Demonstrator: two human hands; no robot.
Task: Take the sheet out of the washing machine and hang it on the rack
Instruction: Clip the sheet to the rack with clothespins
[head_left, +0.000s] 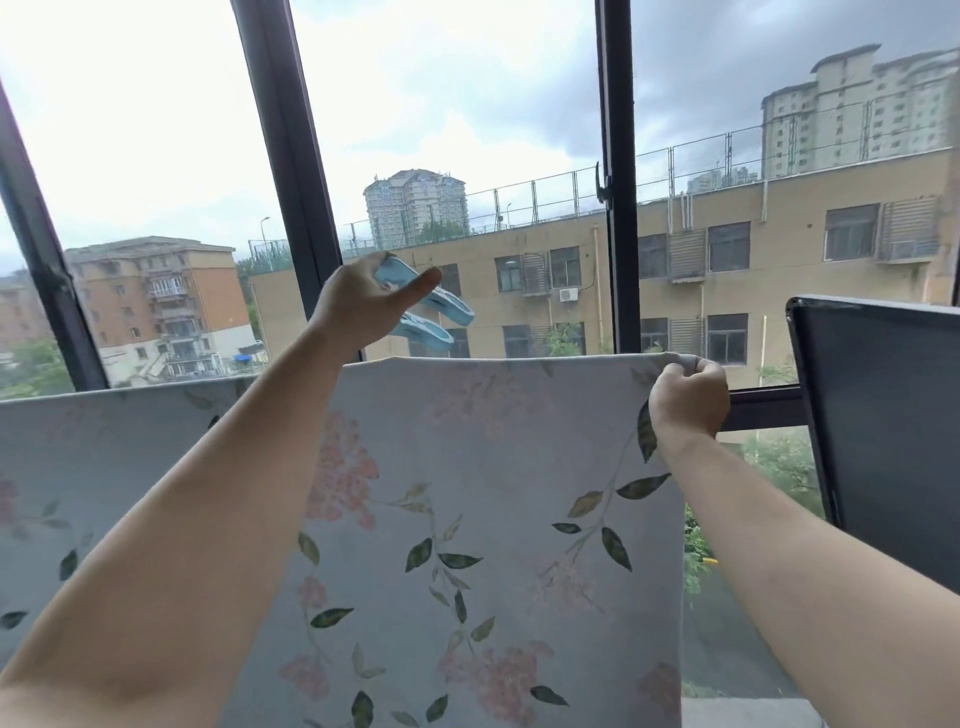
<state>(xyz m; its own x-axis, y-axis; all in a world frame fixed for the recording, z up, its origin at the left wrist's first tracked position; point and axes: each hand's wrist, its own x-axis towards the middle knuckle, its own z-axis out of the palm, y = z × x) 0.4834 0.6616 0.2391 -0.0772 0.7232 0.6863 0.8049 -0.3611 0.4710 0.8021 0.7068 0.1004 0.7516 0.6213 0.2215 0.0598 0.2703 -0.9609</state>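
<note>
Right hand (688, 400) pinches top corner of sheet (467, 493); left hand (358, 306) grips clothespins (441, 312).

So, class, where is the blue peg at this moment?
The blue peg is left of centre in the head view, held by the left hand just above the sheet's top edge.

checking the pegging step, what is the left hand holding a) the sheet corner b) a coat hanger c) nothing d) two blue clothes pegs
d: the left hand grips two blue clothes pegs above the sheet, while the right hand holds the sheet's top corner.
</note>
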